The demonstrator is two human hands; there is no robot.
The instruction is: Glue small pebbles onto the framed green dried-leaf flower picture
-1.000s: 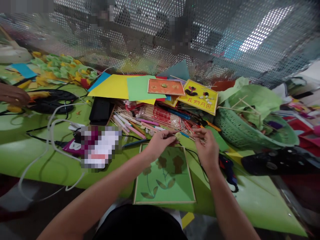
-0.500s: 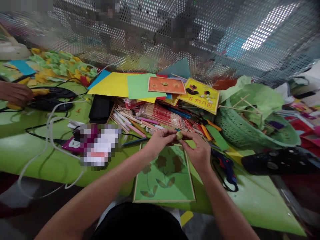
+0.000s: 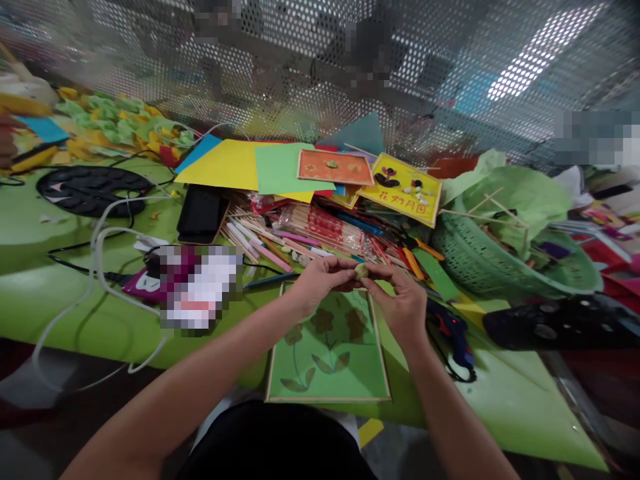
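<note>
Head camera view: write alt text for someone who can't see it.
Two bare hands, left and right, pinch a small greenish piece above a framed green flower picture. Behind lie sticks, coloured paper and two smaller framed pictures; a green basket stands to the right.

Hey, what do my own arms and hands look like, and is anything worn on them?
Your left hand and right hand show no gloves; no watch, bracelet or sleeve shows on the slim forearms. Any ring is too small to tell.
</note>
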